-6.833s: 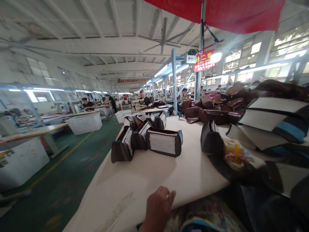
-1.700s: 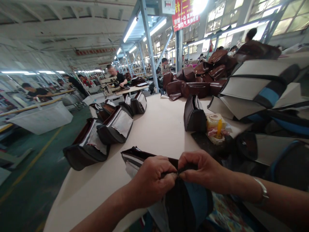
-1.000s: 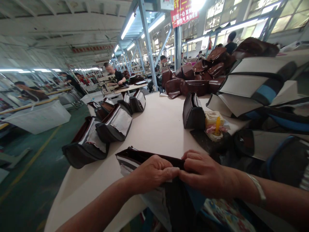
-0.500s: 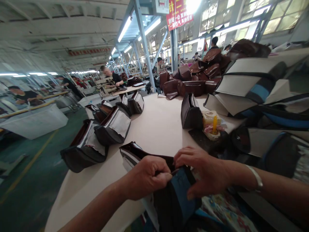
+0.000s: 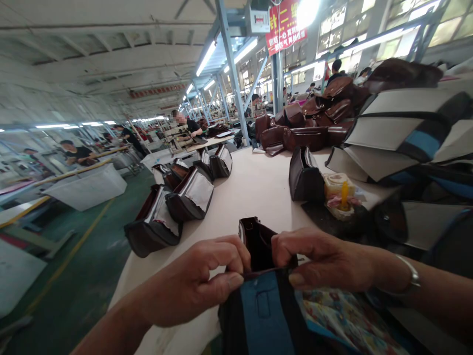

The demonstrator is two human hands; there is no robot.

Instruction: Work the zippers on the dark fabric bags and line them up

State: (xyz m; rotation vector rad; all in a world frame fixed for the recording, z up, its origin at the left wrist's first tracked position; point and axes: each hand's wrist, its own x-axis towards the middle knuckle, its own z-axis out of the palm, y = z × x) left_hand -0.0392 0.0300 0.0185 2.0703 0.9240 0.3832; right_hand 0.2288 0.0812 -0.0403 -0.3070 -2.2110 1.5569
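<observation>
Cases (image 5: 194, 197) ahead on table (image 5: 254, 190), brown bags (image 5: 305, 138) beyond, left hand (image 5: 181, 283) and right hand (image 5: 332, 256) with fingers (image 5: 232, 281) tight on blue-striped case (image 5: 262, 315)

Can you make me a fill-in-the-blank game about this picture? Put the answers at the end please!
1. The left hand and right hand pinch the edge of a dark bag whose front strip is coloured ____.
2. The hand with the shiny bracelet above it is the ____ one.
3. The floor with a yellow line on it is ____.
4. The shiny bags heaped up at the back are ____.

Missing words: blue; right; green; brown.
</observation>
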